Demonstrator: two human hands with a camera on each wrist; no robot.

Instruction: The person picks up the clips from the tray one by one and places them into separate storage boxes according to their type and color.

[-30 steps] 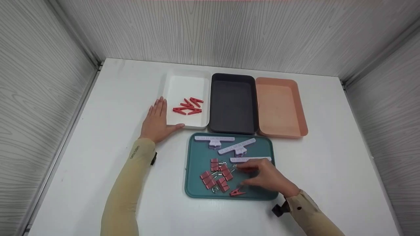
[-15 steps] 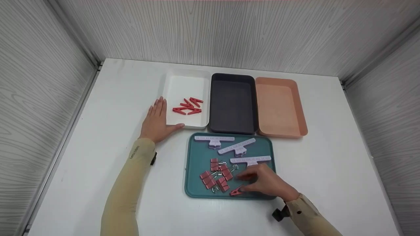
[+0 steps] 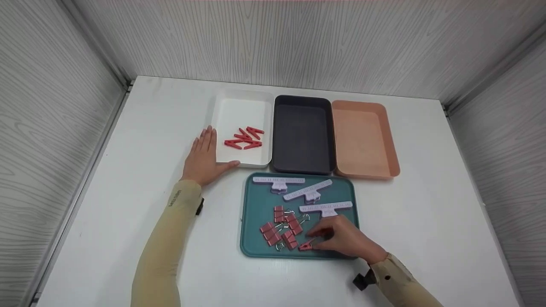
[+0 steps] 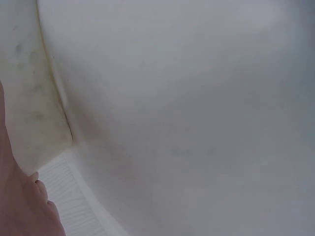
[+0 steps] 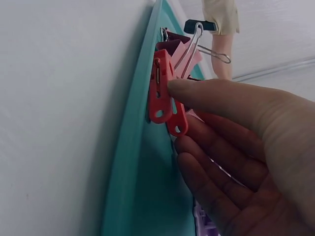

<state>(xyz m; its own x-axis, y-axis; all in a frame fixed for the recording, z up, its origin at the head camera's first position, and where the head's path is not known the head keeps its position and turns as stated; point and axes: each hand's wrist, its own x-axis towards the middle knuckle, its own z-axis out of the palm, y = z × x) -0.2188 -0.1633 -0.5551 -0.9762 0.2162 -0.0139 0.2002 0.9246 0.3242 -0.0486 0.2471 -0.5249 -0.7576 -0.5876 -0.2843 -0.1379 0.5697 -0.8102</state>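
My left hand (image 3: 200, 164) lies with straight fingers along the left wall of a white tray (image 3: 241, 110), thumb at its front edge. Several red clothespins (image 3: 253, 144) lie in that tray. Low over the front right of a teal tray (image 3: 257, 202), my right hand (image 3: 343, 238) pinches another red clothespin (image 5: 160, 93) by its legs, between thumb and forefinger. Several pinkish-red binder clips (image 3: 269, 233) with wire handles lie just left of it. Behind my right hand are three lilac clips with long ruled bars, the nearest lilac clip (image 3: 326, 207) partly hidden by the hand.
A black tray (image 3: 303, 134) stands against the white one, and an orange tray (image 3: 364, 136) adjoins it on the right. All three are behind the teal tray on a white table (image 3: 435, 204). Grey wood-grain panels (image 3: 298, 42) enclose the back and sides.
My right hand has come down and closed on the clothespin in the teal tray, which has tilted and shifted slightly away from the front rim. My left hand has stayed put.
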